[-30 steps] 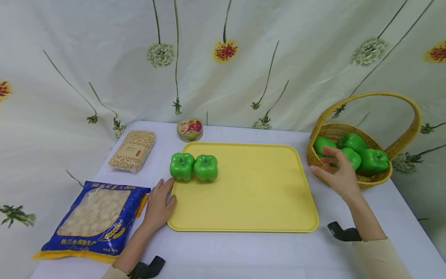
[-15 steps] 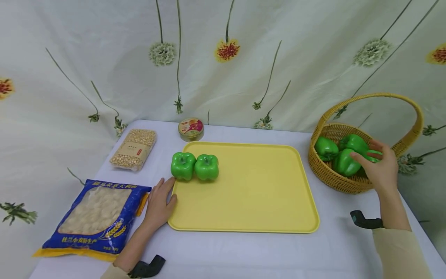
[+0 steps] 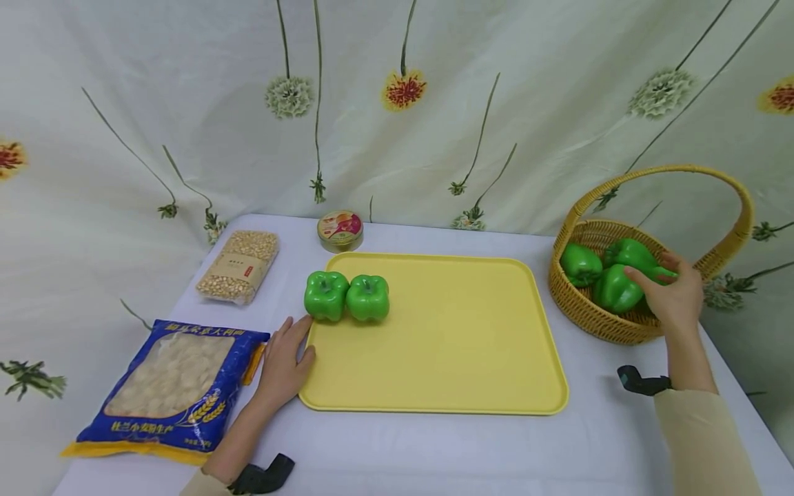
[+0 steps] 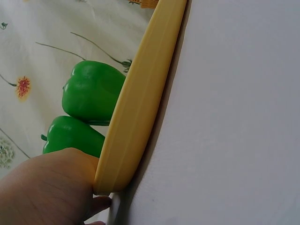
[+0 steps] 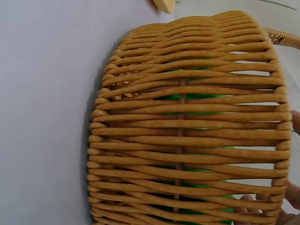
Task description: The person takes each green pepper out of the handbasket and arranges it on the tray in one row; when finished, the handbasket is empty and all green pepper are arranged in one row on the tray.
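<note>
My left hand (image 3: 287, 362) lies at the left edge of a yellow tray (image 3: 465, 337), its fingers extended along the rim and the thumb over the tray. Just beyond it, two green bell peppers (image 3: 368, 297) sit side by side at the tray's upper left. On the right, my right hand (image 3: 679, 296) reaches into a wicker basket (image 3: 579, 315) and grips a green bell pepper (image 3: 661, 275) between thumb and fingers, mostly covered by the hand. Several other peppers (image 3: 617, 289) lie in the basket. In the right wrist view, fingertips (image 5: 243, 204) show through the weave.
A blue bag of pasta (image 3: 167, 379) lies left of my left hand. Behind it is a pack of pale grains (image 3: 238, 265), and a round tin (image 3: 340, 231) stands beyond the tray. The basket's tall handle (image 3: 682, 167) arches over its opening; a patterned cloth (image 3: 397, 151) hangs behind.
My right hand moved right from over the basket's front left to its right side and took hold of a pepper there. A front pepper now sits differently. My left hand has stayed put.
</note>
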`<action>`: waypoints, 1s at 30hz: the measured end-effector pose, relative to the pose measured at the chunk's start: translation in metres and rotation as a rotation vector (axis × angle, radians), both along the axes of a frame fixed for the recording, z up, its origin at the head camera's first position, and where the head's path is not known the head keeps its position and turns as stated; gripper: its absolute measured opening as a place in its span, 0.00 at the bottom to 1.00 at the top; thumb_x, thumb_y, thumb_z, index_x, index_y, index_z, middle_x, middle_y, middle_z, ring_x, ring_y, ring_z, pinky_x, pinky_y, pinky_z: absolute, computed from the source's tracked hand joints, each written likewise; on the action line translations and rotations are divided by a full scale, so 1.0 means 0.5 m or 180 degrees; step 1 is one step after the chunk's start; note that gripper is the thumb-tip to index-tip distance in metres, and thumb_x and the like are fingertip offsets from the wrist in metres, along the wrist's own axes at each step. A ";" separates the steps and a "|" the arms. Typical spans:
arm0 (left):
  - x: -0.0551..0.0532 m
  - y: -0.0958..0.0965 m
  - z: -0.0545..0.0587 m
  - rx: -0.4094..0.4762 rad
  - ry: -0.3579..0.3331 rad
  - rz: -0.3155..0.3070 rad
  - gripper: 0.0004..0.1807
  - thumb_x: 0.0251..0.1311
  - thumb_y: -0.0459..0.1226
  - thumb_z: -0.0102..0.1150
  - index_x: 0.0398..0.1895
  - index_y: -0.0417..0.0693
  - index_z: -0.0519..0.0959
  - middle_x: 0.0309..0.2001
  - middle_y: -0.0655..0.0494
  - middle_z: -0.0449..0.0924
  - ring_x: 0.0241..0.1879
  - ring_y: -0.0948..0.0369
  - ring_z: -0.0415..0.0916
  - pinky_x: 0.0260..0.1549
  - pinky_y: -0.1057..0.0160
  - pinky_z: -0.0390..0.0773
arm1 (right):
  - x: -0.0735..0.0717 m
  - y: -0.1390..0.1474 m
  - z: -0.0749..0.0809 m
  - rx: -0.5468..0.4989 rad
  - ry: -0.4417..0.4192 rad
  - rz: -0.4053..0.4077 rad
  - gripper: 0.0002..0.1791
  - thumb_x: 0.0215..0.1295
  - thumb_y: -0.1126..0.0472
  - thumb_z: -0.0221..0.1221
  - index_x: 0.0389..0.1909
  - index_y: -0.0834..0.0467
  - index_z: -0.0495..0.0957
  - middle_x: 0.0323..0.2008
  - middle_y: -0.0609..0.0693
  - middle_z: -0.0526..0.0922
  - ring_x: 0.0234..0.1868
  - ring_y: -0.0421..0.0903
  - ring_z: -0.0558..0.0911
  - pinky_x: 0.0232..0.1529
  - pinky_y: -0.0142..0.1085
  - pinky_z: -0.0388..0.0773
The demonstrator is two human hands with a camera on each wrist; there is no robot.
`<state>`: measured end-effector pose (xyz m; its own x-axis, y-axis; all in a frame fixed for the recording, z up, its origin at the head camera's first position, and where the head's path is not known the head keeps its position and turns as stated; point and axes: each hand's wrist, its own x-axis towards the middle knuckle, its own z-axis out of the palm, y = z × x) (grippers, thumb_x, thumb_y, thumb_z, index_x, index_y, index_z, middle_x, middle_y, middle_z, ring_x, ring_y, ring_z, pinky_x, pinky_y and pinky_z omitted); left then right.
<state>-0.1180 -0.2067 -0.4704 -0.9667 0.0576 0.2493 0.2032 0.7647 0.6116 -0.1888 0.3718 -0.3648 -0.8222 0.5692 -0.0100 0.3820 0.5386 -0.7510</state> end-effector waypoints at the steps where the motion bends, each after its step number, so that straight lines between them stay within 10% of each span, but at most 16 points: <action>1: 0.000 0.001 0.000 0.0007 0.0019 0.0003 0.30 0.59 0.26 0.51 0.67 0.29 0.65 0.66 0.32 0.67 0.70 0.31 0.52 0.65 0.29 0.46 | -0.001 0.001 -0.002 0.0010 -0.0026 -0.0003 0.46 0.62 0.39 0.57 0.77 0.53 0.52 0.76 0.56 0.54 0.72 0.59 0.61 0.59 0.50 0.70; 30: -0.001 0.002 0.005 -0.0018 -0.0125 0.0025 0.30 0.60 0.27 0.50 0.68 0.31 0.64 0.68 0.33 0.65 0.71 0.32 0.50 0.67 0.29 0.44 | -0.027 -0.010 -0.044 0.0591 -0.0305 0.0596 0.48 0.66 0.48 0.58 0.73 0.73 0.46 0.71 0.77 0.50 0.71 0.74 0.52 0.69 0.65 0.53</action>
